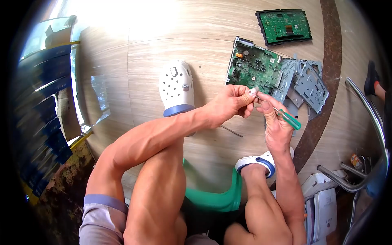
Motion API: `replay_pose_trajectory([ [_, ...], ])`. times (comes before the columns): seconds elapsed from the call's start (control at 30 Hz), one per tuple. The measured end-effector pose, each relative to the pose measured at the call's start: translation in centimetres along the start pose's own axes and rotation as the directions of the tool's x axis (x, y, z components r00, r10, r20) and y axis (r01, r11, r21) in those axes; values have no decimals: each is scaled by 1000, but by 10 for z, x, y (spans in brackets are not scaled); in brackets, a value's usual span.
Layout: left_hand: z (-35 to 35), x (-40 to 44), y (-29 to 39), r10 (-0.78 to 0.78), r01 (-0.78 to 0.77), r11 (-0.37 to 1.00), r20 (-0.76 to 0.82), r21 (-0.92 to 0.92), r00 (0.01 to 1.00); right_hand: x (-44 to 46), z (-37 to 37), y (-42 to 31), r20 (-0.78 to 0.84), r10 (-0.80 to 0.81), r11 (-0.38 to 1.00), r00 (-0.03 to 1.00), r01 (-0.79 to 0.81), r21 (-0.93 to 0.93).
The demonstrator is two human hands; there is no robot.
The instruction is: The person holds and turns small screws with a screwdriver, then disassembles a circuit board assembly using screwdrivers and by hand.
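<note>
My right hand [278, 124] is closed around a screwdriver with a green and clear handle [290, 119]. Its thin shaft points up and left toward my left hand. My left hand [236, 103] is pinched, thumb against fingers, close to the screwdriver's tip; what sits between those fingertips is too small to make out. Just beyond both hands lies a green circuit board [255, 69] in a metal chassis on the floor. Grey perforated metal plates [312, 86] are piled against its right side. Below my left hand, a thin dark rod [232, 130] shows, partly hidden.
A second green board [286, 27] in a black frame lies farther back. My white clogs [176, 83] flank the work area, with a green plastic stool [216, 198] beneath me. At right are a curved metal tube frame [369, 108], stacked boxes [324, 210] and another person's shoe [370, 77].
</note>
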State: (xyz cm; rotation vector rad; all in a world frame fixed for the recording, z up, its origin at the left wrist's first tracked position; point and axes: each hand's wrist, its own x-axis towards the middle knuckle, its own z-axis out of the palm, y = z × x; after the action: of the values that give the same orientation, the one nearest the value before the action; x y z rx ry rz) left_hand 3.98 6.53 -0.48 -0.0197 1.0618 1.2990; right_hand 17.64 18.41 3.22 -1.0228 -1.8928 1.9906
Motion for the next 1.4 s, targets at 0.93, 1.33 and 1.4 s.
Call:
replay_pose_trajectory([
  [0.93, 7, 3, -1, -38, 38, 999, 8, -32, 999, 0, 0, 10, -124, -106, 992, 987, 97, -75],
  [1.33, 6, 8, -8, -39, 35, 997, -45, -68, 998, 0, -5, 4, -67, 5, 1000, 998, -3, 29],
  [1.4, 5, 8, -9, -51, 47, 996, -44, -75, 998, -1, -4, 8, -65, 10, 1000, 998, -8, 20],
])
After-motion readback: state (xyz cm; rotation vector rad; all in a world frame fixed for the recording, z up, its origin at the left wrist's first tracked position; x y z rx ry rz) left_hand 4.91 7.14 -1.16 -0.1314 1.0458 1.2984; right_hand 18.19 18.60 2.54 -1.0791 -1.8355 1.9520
